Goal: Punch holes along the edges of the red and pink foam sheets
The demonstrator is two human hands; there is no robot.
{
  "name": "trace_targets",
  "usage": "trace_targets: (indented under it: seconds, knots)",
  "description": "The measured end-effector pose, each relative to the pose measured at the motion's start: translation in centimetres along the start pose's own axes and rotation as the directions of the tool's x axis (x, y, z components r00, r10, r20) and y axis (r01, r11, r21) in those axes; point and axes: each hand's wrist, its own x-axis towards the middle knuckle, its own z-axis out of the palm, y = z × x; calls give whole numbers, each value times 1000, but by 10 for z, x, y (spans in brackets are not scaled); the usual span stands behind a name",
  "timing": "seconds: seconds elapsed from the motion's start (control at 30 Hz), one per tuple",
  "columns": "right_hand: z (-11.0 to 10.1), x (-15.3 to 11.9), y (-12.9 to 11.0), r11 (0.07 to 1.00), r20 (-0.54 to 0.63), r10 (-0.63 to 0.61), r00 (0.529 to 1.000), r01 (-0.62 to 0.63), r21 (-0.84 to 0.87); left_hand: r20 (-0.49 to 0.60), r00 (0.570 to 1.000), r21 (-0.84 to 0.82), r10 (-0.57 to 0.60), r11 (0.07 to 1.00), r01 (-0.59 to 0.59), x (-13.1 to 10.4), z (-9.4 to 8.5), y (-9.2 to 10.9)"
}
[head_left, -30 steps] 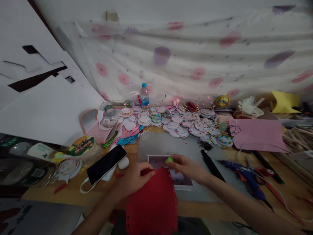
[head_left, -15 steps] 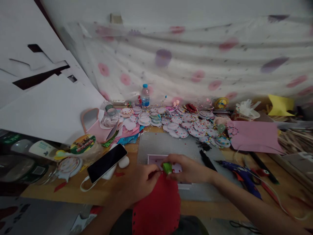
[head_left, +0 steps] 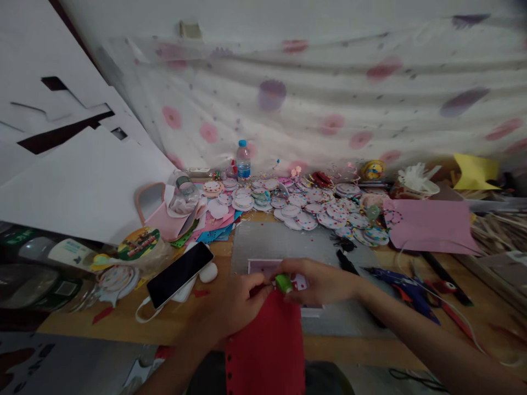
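A red sheet (head_left: 267,345) with dark holes along its left edge hangs over the front of the table. My left hand (head_left: 239,304) pinches its upper left edge between thumb and fingers. Around a small green object (head_left: 284,283), the fingers of my right hand (head_left: 319,282) are closed at the sheet's top edge. Beneath the hands, a shallow pinkish tray (head_left: 259,265) with small red and white pieces lies on a grey mat (head_left: 255,241); the hands partly hide it.
Many decorated paper discs (head_left: 307,220) lie behind the mat, near a water bottle (head_left: 243,162). A phone (head_left: 180,274) sits left. At right are a blue glue gun (head_left: 405,291), a black tool (head_left: 348,262) and pink paper (head_left: 430,225).
The view has shifted slightly. Both hands keep nearly the same place, and the green object is tilted a little differently. The red sheet hangs a bit straighter.
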Motion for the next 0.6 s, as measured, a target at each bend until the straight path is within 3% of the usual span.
trace_targets:
  seconds: [0.33, 0.6]
  knots:
    - [3, 1, 14, 994, -28, 75, 997, -73, 82, -66, 998, -136, -4, 991, -5, 6, 2, -6]
    - [3, 2, 14, 987, -13, 91, 996, -88, 137, -16, 1000, -122, 3, 993, -5, 8, 3, -13]
